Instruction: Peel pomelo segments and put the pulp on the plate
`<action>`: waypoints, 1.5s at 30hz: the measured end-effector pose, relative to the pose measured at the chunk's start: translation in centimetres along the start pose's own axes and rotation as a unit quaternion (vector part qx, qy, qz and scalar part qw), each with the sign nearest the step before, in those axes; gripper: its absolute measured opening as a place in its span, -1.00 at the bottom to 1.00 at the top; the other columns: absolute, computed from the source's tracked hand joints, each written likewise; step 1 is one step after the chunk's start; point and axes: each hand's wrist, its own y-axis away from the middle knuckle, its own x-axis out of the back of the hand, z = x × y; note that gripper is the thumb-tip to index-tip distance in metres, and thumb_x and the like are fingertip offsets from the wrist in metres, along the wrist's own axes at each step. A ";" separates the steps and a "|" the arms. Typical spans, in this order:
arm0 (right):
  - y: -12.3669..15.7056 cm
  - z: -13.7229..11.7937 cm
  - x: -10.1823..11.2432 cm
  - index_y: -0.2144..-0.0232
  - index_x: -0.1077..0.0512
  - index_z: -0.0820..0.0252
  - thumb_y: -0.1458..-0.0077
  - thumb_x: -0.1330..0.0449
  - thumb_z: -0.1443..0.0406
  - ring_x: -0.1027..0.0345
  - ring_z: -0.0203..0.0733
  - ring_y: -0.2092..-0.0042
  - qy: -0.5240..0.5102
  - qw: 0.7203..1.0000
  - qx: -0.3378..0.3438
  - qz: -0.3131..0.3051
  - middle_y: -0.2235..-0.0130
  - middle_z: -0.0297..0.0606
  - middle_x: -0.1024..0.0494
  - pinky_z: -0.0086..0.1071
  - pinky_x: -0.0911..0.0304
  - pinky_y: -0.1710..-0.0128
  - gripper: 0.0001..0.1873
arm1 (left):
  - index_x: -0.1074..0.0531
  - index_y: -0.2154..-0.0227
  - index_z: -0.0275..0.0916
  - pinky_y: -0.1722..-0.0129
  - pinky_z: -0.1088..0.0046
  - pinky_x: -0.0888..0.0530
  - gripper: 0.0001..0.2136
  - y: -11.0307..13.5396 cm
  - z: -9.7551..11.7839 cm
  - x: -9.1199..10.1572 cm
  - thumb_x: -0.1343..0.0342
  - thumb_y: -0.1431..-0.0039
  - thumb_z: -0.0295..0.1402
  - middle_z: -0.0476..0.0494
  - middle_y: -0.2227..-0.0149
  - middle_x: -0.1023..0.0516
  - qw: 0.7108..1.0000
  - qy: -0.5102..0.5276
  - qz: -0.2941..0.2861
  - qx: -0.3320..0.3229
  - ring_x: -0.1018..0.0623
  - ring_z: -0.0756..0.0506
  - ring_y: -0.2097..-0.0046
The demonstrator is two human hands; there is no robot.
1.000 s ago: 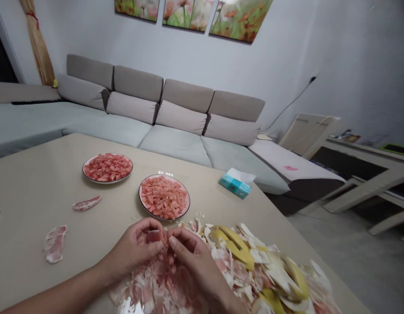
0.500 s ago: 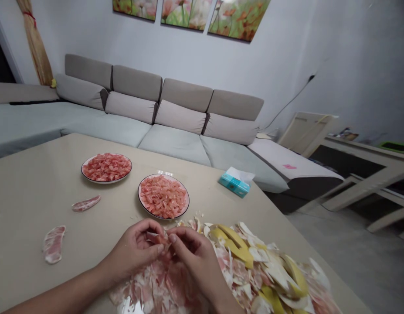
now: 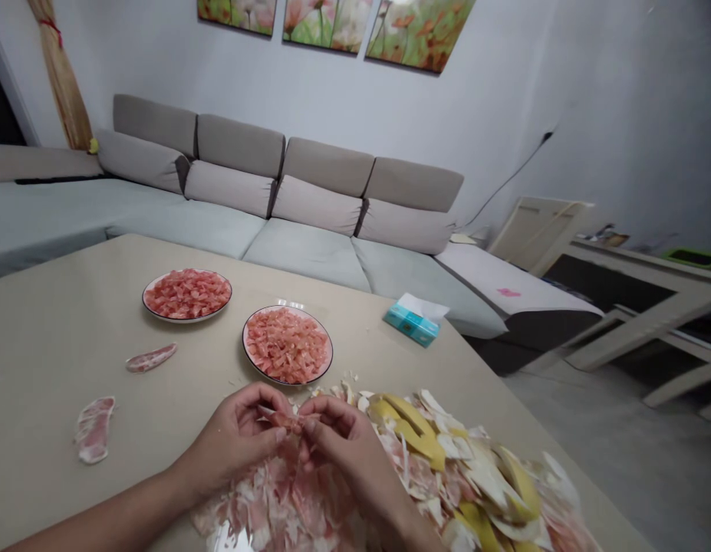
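Dim, soft indoor light from overhead, even and cool, leaving a grey cast on the wall (image 3: 533, 100). Faint, short shadows only, under the far plate (image 3: 185, 320) and the nearer plate (image 3: 330, 353). Small white glare spots on the table (image 3: 73, 322), at bottom centre and just behind the nearer plate. Slightly soft on the left hand (image 3: 240, 437), right hand (image 3: 343, 448) and the fruit piece (image 3: 286, 420) pinched between them. Darkens toward the right edge; bends and stretches straight lines there and in the corners.

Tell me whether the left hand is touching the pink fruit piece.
Touching. In the head view the fingers of the left hand pinch the fruit piece, with no gap showing.
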 end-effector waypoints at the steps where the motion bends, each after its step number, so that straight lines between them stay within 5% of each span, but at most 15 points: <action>1: 0.0 0.0 0.0 0.42 -0.48 0.25 0.16 -0.43 0.10 -0.35 -0.34 0.60 -0.014 1.000 -0.005 -0.010 0.62 -0.35 -0.52 -0.51 -0.24 0.56 -0.64 | -0.46 0.37 -0.25 0.22 0.47 -0.41 -0.86 0.0 0.1 0.0 -0.29 0.02 -0.46 -0.06 0.33 -0.49 1.000 0.002 0.002 0.001 -0.48 -0.04 0.27; 8: -0.3 0.5 0.6 0.42 -0.53 0.28 0.11 -0.42 0.21 -0.29 -0.43 0.57 -0.122 0.991 -0.008 -0.057 0.44 -0.30 -0.55 -0.57 -0.24 0.57 -0.74 | -0.45 0.33 -0.26 0.20 0.46 -0.42 -0.80 0.2 0.5 0.1 -0.32 0.01 -0.39 -0.09 0.31 -0.54 0.997 0.050 0.006 0.055 -0.51 -0.05 0.25; 14: -0.3 0.4 0.7 0.41 -0.56 0.32 0.13 -0.44 0.24 -0.27 -0.44 0.54 -0.173 0.981 -0.033 -0.078 0.46 -0.31 -0.52 -0.58 -0.27 0.52 -0.74 | -0.43 0.32 -0.26 0.24 0.49 -0.43 -0.79 0.1 0.5 0.1 -0.33 0.01 -0.41 -0.07 0.35 -0.55 0.992 0.099 0.009 0.074 -0.52 -0.02 0.29; 25: -0.1 0.0 0.5 0.45 -0.56 0.27 0.21 -0.47 0.24 -0.17 -0.47 0.56 -0.180 0.983 0.021 -0.021 0.50 -0.36 -0.45 -0.60 -0.19 0.56 -0.74 | -0.42 0.38 -0.28 0.32 0.60 -0.44 -0.85 0.1 1.0 0.3 -0.29 -0.03 -0.46 -0.01 0.40 -0.47 0.981 0.179 0.029 0.072 -0.47 0.06 0.37; 30: -1.1 -1.9 1.4 0.33 -0.54 0.22 0.00 -0.34 0.19 -0.34 -0.31 0.43 0.068 0.991 0.110 0.018 0.40 -0.28 -0.53 -0.44 -0.33 0.42 -0.78 | -0.44 0.32 -0.29 0.20 0.54 -0.49 -0.88 0.1 1.2 0.3 -0.26 -0.09 -0.48 -0.04 0.34 -0.46 0.981 0.175 0.050 0.070 -0.47 0.05 0.32; 34: -5.4 -3.8 1.0 0.25 -0.52 0.17 -0.12 -0.17 0.30 -0.44 -0.14 0.25 0.354 0.882 0.299 0.087 0.27 -0.21 -0.58 -0.28 -0.38 0.23 -0.84 | -0.45 0.26 -0.27 0.08 0.44 -0.51 -0.83 -0.2 1.0 0.3 -0.27 -0.08 -0.49 -0.04 0.29 -0.46 0.974 0.195 0.082 0.084 -0.50 0.04 0.27; 39: -10.2 -5.4 0.4 0.37 -0.58 0.16 0.04 -0.20 0.45 -0.41 -0.07 0.15 0.401 0.855 0.321 0.068 0.21 -0.17 -0.57 -0.18 -0.26 0.03 -0.81 | -0.45 0.23 -0.27 0.09 0.44 -0.52 -0.77 -0.6 1.0 0.7 -0.30 -0.05 -0.52 -0.03 0.28 -0.45 0.969 0.201 0.112 0.086 -0.52 0.05 0.28; 43: -7.5 -5.5 0.1 0.34 -0.59 0.18 -0.12 -0.17 0.31 -0.42 -0.10 0.21 0.403 0.865 0.296 0.041 0.24 -0.17 -0.58 -0.26 -0.30 0.18 -0.82 | -0.44 0.19 -0.27 0.14 0.48 -0.51 -0.76 -0.5 1.0 0.9 -0.29 -0.07 -0.48 -0.05 0.27 -0.48 0.976 0.188 0.084 0.070 -0.52 0.05 0.28; 45: -4.7 -5.0 0.0 0.32 -0.58 0.17 -0.20 -0.12 0.19 -0.42 -0.15 0.29 0.373 0.899 0.229 -0.024 0.34 -0.24 -0.59 -0.34 -0.30 0.29 -0.74 | -0.44 0.19 -0.27 0.18 0.51 -0.50 -0.76 -0.3 0.9 0.8 -0.29 -0.07 -0.46 -0.05 0.26 -0.49 0.979 0.181 0.059 0.071 -0.51 0.06 0.29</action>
